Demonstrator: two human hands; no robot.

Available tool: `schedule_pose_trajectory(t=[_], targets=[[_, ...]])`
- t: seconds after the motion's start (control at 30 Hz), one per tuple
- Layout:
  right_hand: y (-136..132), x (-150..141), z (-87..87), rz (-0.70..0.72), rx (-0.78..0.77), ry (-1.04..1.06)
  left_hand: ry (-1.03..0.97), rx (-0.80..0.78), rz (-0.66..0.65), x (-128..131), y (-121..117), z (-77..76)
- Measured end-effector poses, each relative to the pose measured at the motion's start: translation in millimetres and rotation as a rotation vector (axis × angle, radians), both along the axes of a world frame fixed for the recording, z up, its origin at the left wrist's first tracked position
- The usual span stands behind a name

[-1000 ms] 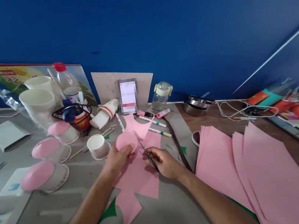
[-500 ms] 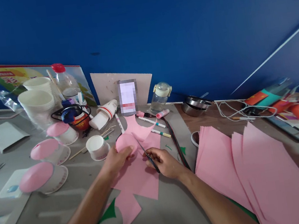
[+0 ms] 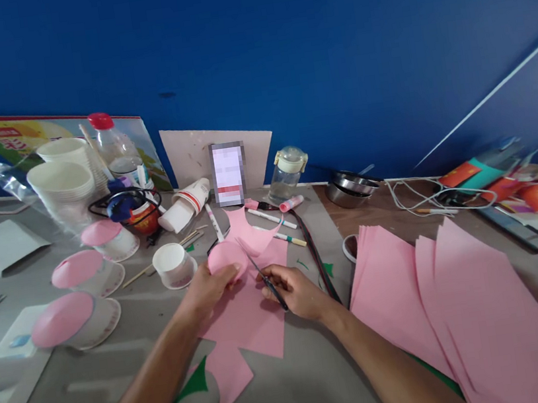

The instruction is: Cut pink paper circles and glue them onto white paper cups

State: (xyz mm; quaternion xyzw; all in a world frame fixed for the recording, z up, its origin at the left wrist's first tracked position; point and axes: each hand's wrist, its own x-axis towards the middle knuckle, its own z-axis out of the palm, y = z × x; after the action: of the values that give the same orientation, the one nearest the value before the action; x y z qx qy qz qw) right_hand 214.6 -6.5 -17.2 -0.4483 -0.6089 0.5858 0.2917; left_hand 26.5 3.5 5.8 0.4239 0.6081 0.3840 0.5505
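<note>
My left hand [image 3: 207, 289] pinches a round piece of pink paper [image 3: 226, 259] by its lower edge, thumb on top. In my right hand [image 3: 291, 288] is a pair of scissors [image 3: 272, 289] with dark handles, seen nearly edge-on. Their thin blades point up and left, beside the right edge of the round paper. A curved pink offcut [image 3: 257, 238] lies just beyond the blades. Beneath both hands is a larger pink sheet [image 3: 251, 327], with another pink scrap [image 3: 230, 373] nearer to me.
Paper cups with pink cone tops [image 3: 62, 318] stand at left, near a plain white paper cup [image 3: 173, 263]. Stacked pink sheets [image 3: 493, 303] cover the right side. Behind are a phone [image 3: 228, 175], a clear bottle [image 3: 288, 173], markers [image 3: 271, 218] and metal bowls [image 3: 353, 188].
The whole view has shifted slightly, so things at the left sit a little further left. My hands, the scissors and the round paper look almost unchanged.
</note>
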Motion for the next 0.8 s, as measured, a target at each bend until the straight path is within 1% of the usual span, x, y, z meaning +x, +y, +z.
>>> schedule_pose_trajectory(t=[0.13, 0.27, 0.4, 0.57, 0.8], targets=[[0.4, 1.2, 1.4, 0.007, 0.003, -0.018, -0.015, 0.017, 0.022, 0.4, 0.5, 3.5], [1.3, 3.3, 0.8, 0.016, 0.034, -0.044, 0.001, 0.016, 0.002, -0.1, 0.8, 8.6], [2.5, 6.2, -2.3, 0.040, 0.076, -0.062, -0.017, 0.028, -0.002, -2.2, 0.9, 7.7], [3.7, 8.7, -3.5, 0.057, 0.052, -0.035, 0.000, 0.019, 0.008, -2.8, 0.9, 6.3], [4.2, 9.0, -2.6, 0.063, 0.027, -0.026, -0.006, 0.001, 0.002, -1.0, 0.1, 14.1]])
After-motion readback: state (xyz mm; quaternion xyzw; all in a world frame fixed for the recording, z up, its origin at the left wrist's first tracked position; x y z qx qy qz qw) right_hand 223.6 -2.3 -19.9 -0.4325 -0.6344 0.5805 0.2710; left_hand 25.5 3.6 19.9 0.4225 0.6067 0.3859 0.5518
